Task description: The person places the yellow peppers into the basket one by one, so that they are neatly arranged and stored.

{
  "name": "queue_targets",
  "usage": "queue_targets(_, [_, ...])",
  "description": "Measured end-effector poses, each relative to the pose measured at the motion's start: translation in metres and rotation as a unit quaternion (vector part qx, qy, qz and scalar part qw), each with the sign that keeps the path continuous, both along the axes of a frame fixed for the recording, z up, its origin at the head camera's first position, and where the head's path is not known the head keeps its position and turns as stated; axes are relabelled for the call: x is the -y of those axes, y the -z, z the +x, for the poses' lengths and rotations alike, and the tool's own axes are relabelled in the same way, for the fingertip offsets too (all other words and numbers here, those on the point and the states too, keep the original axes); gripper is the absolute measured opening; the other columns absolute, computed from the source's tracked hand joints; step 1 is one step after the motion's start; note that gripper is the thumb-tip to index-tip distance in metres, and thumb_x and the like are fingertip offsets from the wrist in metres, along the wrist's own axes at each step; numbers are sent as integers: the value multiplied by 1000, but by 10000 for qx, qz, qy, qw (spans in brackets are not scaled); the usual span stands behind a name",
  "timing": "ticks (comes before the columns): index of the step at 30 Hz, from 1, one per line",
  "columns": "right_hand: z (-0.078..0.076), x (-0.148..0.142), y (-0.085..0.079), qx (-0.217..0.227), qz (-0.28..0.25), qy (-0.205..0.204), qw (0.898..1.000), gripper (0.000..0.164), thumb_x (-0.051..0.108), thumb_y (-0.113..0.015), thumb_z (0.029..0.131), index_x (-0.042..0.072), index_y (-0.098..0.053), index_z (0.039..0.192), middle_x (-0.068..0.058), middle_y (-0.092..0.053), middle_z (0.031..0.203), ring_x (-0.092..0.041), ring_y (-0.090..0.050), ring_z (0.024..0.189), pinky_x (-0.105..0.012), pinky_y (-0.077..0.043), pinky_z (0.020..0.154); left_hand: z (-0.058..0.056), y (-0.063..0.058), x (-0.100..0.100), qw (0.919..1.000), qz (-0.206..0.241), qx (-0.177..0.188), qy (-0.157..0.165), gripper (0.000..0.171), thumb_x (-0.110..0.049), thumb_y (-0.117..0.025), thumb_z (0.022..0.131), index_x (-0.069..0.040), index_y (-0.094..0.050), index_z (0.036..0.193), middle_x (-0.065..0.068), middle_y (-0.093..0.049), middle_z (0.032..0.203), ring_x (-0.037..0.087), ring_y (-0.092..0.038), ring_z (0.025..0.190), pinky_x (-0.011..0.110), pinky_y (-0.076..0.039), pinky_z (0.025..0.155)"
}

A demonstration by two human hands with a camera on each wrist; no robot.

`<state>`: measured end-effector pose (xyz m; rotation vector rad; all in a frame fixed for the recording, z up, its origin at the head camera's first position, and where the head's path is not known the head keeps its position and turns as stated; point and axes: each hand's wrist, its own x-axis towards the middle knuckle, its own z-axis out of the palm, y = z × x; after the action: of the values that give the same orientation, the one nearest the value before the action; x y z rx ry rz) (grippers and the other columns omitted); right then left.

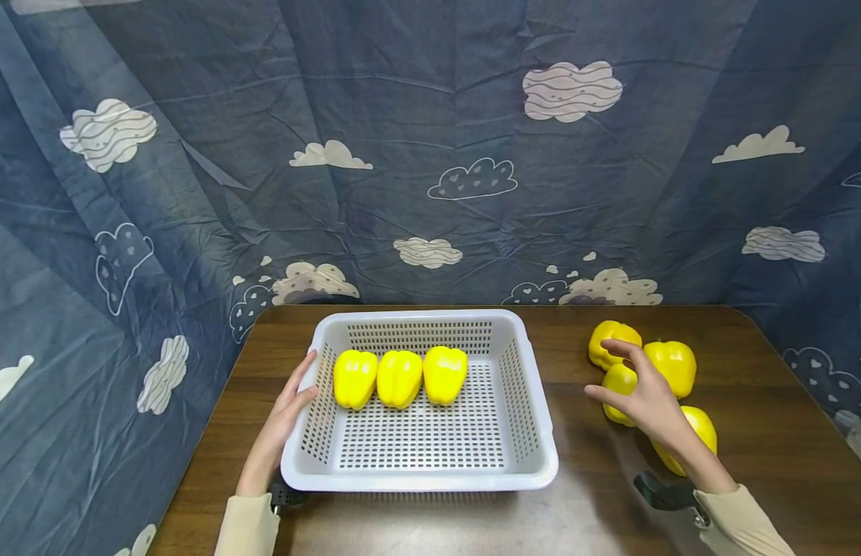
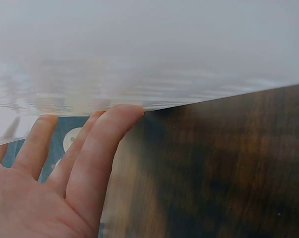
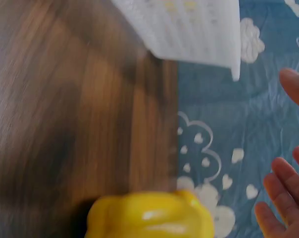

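Three yellow peppers (image 1: 400, 379) sit side by side in a big white basket (image 1: 419, 482) full of little holes. They make a row near the back, over to the left side. There is lots of room in front of them and to their right, where the holey bottom shows. Four loose peppers (image 1: 669, 369), yellow too, lie close together on the brown desk (image 1: 771, 409), to the right of the basket. One is at the back, two are in the middle, and one is nearest the person.

The left hand (image 1: 283, 417) touches the left side of the basket. Its fingers are long and almost straight, resting on the white wall and not clenched. The right hand (image 1: 649, 403) is up by the loose peppers and partly covers them. Its thumb and fingers are spread apart, and it holds nothing. In the right wrist view, the fingers are well apart from the pepper at the bottom.

A wide strip of wood lies between the basket and the loose peppers, so there is space to move across. The basket's back rim looks near the back edge of the desk. More wood shows on the right, before the desk's slanting side edge. Behind it all hangs a dark blue cloth (image 1: 402, 116) with pale clouds.
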<state>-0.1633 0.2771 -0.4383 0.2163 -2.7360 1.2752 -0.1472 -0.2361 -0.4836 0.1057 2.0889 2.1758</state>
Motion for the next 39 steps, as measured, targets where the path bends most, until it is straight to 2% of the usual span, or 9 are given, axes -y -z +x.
queue_targets(5, [1,-14,7,6,321,83,9995,83,26,-79,78,-3,-32,140,-29,-34,140,-50,-30,124,-70,-25,94,0,0,1,10000,-20,-21,-2,59,-14,-39,101,-21,-15,154,12,-6,158,48,-33,126,58,-42,90])
queue_targets(11, [1,-26,16,-27,472,119,9988,84,24,-81,77,-5,-32,139,-34,-32,137,-53,-26,125,-71,-21,95,0,-1,0,10000,-9,-1,-2,59,-14,-39,101,-21,-15,154,13,-7,158,47,-34,126,56,-42,90])
queue_targets(19, [-2,-38,29,-454,748,74,9961,83,20,-84,71,-9,-36,133,-33,-39,129,-53,-30,118,-68,-26,90,0,-1,-1,10000,19,6,-6,59,-14,-39,102,-22,-15,154,12,-6,158,47,-32,128,56,-41,90])
queue_targets(32, [-3,-49,41,-297,1111,81,9933,83,22,-84,71,-10,-37,131,-34,-37,127,-51,-32,114,-63,-30,84,0,1,-1,10000,33,-10,4,58,-13,-38,102,-22,-15,154,13,-7,158,47,-31,129,57,-40,91])
queue_targets(39, [-1,-47,41,-377,1197,-11,9921,83,21,-86,69,-10,-39,129,-33,-38,125,-50,-33,112,-62,-31,82,0,1,0,10000,32,-46,14,58,-13,-38,102,-21,-14,154,13,-7,158,47,-32,128,57,-41,90])
